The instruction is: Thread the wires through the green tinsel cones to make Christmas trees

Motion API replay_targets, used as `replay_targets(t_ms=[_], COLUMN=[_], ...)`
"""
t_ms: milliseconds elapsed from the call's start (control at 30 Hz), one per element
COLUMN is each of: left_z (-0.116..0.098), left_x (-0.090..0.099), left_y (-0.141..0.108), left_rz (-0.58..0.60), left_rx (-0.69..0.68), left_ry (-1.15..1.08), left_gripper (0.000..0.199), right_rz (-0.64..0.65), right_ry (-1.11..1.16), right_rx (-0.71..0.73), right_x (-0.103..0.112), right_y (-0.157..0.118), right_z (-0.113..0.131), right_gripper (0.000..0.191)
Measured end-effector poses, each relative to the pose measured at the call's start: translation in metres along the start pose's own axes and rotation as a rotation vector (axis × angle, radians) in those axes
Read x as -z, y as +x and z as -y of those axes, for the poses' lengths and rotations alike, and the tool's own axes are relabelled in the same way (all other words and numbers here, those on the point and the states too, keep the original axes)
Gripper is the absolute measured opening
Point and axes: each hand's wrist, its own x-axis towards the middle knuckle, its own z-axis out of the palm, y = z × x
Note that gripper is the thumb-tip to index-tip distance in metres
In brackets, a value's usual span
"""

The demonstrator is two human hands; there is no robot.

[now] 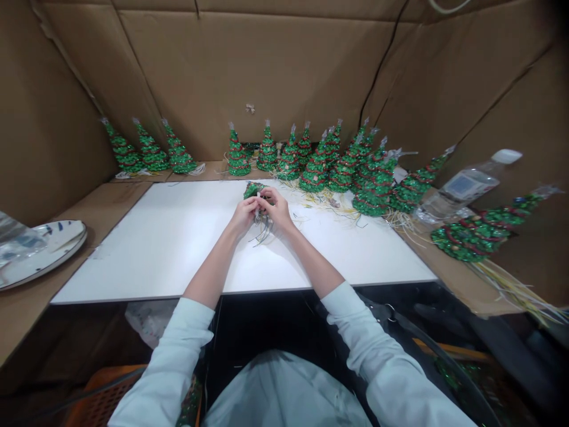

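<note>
Close together over the middle of the white board (169, 237), my left hand (245, 214) and my right hand (276, 209) are both closed around a small green Christmas tree (252, 189). Its green body shows just beyond my fingers, while the rest is hidden behind them. Thin wires (263, 232) in pale and dark colours hang from between my hands toward the board. My fingertips meet at the wire end of the tree, and I cannot make out exactly what they pinch there.
Several finished-looking trees with red garlands (342, 169) crowd the back right, with loose wires around their bases. Others (153, 153) stand at the back left. A clear plastic bottle (466, 184) leans at the right. On the left sits a white plate (66, 249). Cardboard walls (284, 65) enclose the board.
</note>
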Motion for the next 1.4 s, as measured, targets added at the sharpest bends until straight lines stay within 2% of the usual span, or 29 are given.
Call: replay_targets(t_ms=[233, 433, 567, 1400], left_z=[0.0, 0.008, 0.012, 0.003], left_x=[-0.001, -0.001, 0.0, -0.008], left_y=[0.001, 0.003, 0.004, -0.009], left_rz=[-0.005, -0.068, -0.079, -0.179], left_rx=[-0.021, -0.095, -0.121, -0.278], left_ry=[0.023, 0.077, 0.116, 0.482], left_gripper=[0.012, 0.009, 0.007, 0.012], right_rz=[-0.022, -0.107, -0.104, -0.094], right_ry=[-0.121, -0.301, -0.394, -0.353], right_rx=[0.083, 0.156, 0.188, 0.155], right_x=[0.002, 0.002, 0.001, 0.001], right_y=[-0.001, -0.006, -0.007, -0.008], right_z=[0.001, 0.003, 0.003, 0.004], right_gripper=[0.027, 0.027, 0.024, 0.026])
